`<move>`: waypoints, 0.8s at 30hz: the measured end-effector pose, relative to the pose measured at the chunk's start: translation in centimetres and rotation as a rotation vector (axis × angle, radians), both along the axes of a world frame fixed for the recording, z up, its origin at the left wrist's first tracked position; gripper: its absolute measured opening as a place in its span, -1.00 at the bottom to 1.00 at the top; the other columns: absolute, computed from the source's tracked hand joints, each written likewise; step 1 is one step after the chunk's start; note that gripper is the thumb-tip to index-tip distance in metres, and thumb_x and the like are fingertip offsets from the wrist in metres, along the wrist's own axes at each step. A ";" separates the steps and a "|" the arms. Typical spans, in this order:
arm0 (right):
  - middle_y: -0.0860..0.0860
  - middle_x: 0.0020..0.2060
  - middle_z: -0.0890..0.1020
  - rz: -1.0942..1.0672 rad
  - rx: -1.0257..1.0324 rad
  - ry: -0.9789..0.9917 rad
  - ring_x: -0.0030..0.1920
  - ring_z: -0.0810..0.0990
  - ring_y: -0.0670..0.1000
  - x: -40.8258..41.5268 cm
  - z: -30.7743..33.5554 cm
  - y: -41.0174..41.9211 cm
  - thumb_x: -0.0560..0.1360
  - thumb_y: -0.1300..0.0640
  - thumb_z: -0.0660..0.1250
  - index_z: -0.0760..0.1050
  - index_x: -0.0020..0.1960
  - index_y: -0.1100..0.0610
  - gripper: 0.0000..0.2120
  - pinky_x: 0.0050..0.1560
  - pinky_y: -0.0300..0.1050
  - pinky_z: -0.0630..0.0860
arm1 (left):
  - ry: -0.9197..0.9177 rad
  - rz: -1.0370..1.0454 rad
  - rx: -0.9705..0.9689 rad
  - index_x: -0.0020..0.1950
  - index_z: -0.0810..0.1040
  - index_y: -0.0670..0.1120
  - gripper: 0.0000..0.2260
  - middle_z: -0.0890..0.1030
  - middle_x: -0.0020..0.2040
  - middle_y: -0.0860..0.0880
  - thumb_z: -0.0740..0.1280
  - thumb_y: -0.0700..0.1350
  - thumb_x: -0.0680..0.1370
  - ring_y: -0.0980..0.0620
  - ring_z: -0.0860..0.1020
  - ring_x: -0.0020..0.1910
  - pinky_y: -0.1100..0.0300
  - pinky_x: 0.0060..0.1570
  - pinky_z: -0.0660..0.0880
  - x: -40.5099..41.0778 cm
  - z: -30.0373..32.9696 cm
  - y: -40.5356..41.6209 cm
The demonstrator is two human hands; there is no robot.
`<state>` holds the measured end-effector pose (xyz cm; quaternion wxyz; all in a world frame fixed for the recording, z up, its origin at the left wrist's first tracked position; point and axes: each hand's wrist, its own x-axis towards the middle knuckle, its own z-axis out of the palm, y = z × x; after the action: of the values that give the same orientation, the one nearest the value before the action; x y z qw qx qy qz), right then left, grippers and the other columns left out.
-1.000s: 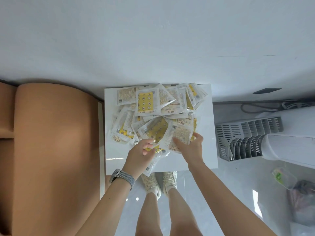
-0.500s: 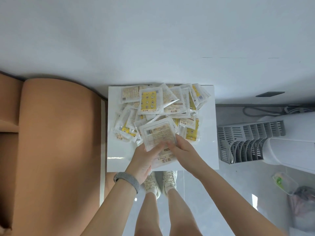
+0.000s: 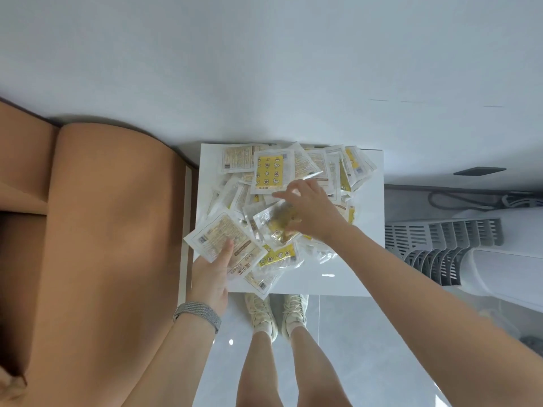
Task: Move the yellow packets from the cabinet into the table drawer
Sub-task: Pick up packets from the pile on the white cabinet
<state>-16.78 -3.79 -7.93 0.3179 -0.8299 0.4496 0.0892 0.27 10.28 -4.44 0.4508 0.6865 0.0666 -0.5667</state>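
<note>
A loose pile of yellow packets covers the white cabinet top against the wall. My left hand is at the pile's near left corner and grips a small stack of packets, thumb on top; the stack sticks out past the cabinet's left edge. My right hand reaches into the middle of the pile and pinches a blurred clear-and-yellow packet, its index finger stretched to the left. No drawer is in view.
A tan upholstered seat stands right against the cabinet's left side. A white appliance with a grey slatted grille lies on the floor to the right, cables behind it. My legs and pale shoes stand on glossy grey tiles.
My left hand has shifted left with the gathered stack. My right hand let go of that stack and moved up into the pile, onto another packet.
</note>
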 end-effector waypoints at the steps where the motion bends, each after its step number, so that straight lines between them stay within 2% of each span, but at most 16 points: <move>1: 0.01 0.34 0.35 0.110 -0.008 0.086 0.38 0.22 0.10 0.3 -0.3 -0.1 0.34 -0.02 0.55 0.32 0.47 -0.10 -0.24 0.41 0.02 0.23 | -0.007 0.013 0.007 0.19 0.58 -0.03 -0.78 0.71 0.07 -0.06 0.41 -0.16 0.54 -0.05 0.68 0.06 -0.06 0.12 0.58 0.2 -0.1 0.2; 4: 0.01 0.33 0.29 0.252 -0.069 0.172 0.38 0.21 0.10 0.9 -0.8 -0.5 0.31 -0.08 0.56 0.31 0.45 -0.18 -0.22 0.38 0.00 0.22 | -0.076 0.018 -0.010 0.28 0.54 -0.10 -0.71 0.69 0.12 -0.08 0.39 -0.19 0.56 -0.02 0.68 0.06 -0.01 0.08 0.59 0.6 -0.6 0.7; 6: 0.02 0.31 0.30 0.287 -0.101 0.181 0.35 0.23 0.10 1.0 -1.0 -0.8 0.29 -0.12 0.56 0.35 0.41 -0.15 -0.25 0.37 -0.01 0.22 | -0.173 0.013 -0.014 0.39 0.41 -0.09 -0.56 0.65 0.20 -0.11 0.42 -0.21 0.54 -0.02 0.66 0.11 -0.02 0.11 0.58 0.5 -0.9 1.0; 8: 0.02 0.31 0.30 0.346 -0.143 0.210 0.34 0.24 0.09 1.0 -1.1 -0.9 0.30 -0.17 0.54 0.38 0.37 -0.08 -0.29 0.36 -0.03 0.22 | -0.210 0.058 -0.020 0.52 0.12 0.13 -0.25 0.58 0.26 -0.06 0.47 -0.23 0.50 0.01 0.63 0.16 -0.02 0.14 0.58 0.5 -1.0 1.3; 9: 0.02 0.32 0.30 0.373 -0.164 0.221 0.33 0.24 0.09 1.0 -1.1 -0.9 0.30 -0.17 0.53 0.40 0.36 -0.04 -0.31 0.35 -0.03 0.22 | -0.212 0.065 -0.035 0.51 0.04 0.25 -0.16 0.54 0.29 -0.04 0.48 -0.24 0.49 0.02 0.62 0.18 -0.02 0.15 0.58 0.3 -1.1 1.4; 10: 0.02 0.31 0.32 0.399 -0.184 0.224 0.33 0.26 0.09 1.0 -1.1 -0.8 0.32 -0.17 0.52 0.42 0.33 -0.01 -0.34 0.35 -0.03 0.22 | -0.224 0.048 -0.050 0.48 0.06 0.30 -0.17 0.52 0.32 -0.03 0.48 -0.25 0.48 0.02 0.61 0.20 -0.02 0.16 0.58 0.2 -1.0 1.5; 11: 0.02 0.29 0.34 0.423 -0.201 0.218 0.32 0.27 0.09 1.1 -1.0 -0.6 0.33 -0.15 0.52 0.44 0.30 0.01 -0.39 0.34 -0.03 0.23 | -0.234 0.015 -0.064 0.45 0.18 0.24 -0.27 0.52 0.34 -0.03 0.48 -0.24 0.49 0.01 0.59 0.23 -0.05 0.18 0.57 0.1 -1.0 1.5; 12: 0.01 0.26 0.37 0.448 -0.216 0.205 0.30 0.29 0.09 1.1 -1.0 -0.4 0.35 -0.12 0.51 0.45 0.26 0.01 -0.45 0.32 -0.02 0.23 | -0.235 -0.026 -0.070 0.39 0.37 0.11 -0.46 0.55 0.30 -0.02 0.46 -0.24 0.50 -0.01 0.58 0.25 -0.08 0.22 0.55 0.1 -1.1 1.4; 14: -0.01 0.19 0.45 0.500 -0.230 0.175 0.25 0.33 0.09 1.2 -0.9 0.1 0.39 -0.05 0.48 0.47 0.19 0.00 -0.58 0.28 -0.01 0.23 | -0.237 -0.109 -0.037 0.08 0.65 0.04 -0.78 0.66 0.14 0.06 0.44 -0.24 0.52 -0.01 0.60 0.22 -0.11 0.28 0.50 0.0 -1.1 1.3; 15: -0.03 0.14 0.50 0.518 -0.224 0.162 0.21 0.36 0.08 1.2 -0.9 0.3 0.42 -0.01 0.46 0.48 0.16 -0.01 -0.65 0.25 -0.01 0.23 | -0.239 -0.135 -0.022 -0.01 0.69 0.05 -0.82 0.69 0.07 0.11 0.43 -0.24 0.53 0.02 0.60 0.21 -0.10 0.30 0.48 0.0 -1.0 1.3; 17: -0.09 0.01 0.59 0.512 -0.173 0.146 0.08 0.44 0.03 1.0 -0.9 0.9 0.46 0.05 0.42 0.44 0.06 -0.02 -0.77 0.19 -0.04 0.21 | -0.244 -0.168 -0.005 -0.01 0.70 0.03 -0.82 0.69 0.02 0.20 0.42 -0.24 0.54 0.08 0.59 0.22 -0.05 0.33 0.46 0.0 -1.0 1.4; 19: -0.12 -0.05 0.62 0.411 -0.084 0.118 0.00 0.52 -0.02 0.6 -0.6 1.3 0.45 0.04 0.44 0.48 0.03 0.00 -0.79 0.13 -0.08 0.28 | -0.249 -0.166 0.014 0.03 0.68 0.01 -0.79 0.67 0.00 0.23 0.38 -0.28 0.55 0.12 0.57 0.22 -0.01 0.34 0.46 0.0 -0.8 1.3; 21: -0.08 -0.15 0.62 0.179 0.078 0.050 -0.08 0.56 0.00 0.0 0.0 1.6 0.43 0.02 0.45 0.59 -0.01 0.03 -0.83 -0.04 -0.12 0.42 | -0.227 -0.151 0.042 0.05 0.67 0.00 -0.80 0.64 0.04 0.23 0.36 -0.27 0.56 0.17 0.55 0.21 0.03 0.36 0.44 0.0 -0.3 0.9; 22: -0.03 -0.27 0.58 0.040 0.164 -0.001 -0.18 0.52 0.02 -0.4 0.2 1.8 0.43 0.03 0.45 0.59 -0.12 0.08 -0.87 -0.17 -0.12 0.41 | -0.206 -0.153 0.047 0.07 0.67 0.01 -0.82 0.64 0.06 0.22 0.37 -0.22 0.56 0.19 0.54 0.21 0.07 0.36 0.42 -0.1 -0.1 0.7; 24: 0.01 -0.40 0.45 -0.335 0.385 -0.141 -0.32 0.42 -0.02 -1.2 0.9 2.3 0.40 0.01 0.48 0.50 -0.27 0.22 -0.70 -0.29 -0.16 0.31 | -0.166 -0.160 0.053 0.09 0.67 0.05 -0.85 0.65 0.08 0.19 0.40 -0.09 0.54 0.18 0.54 0.22 0.12 0.32 0.40 0.0 0.2 0.3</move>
<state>-17.98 -1.45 -7.02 0.5108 -0.6724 0.5321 0.0610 0.23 10.61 -4.19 0.3900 0.7457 -0.0109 -0.5400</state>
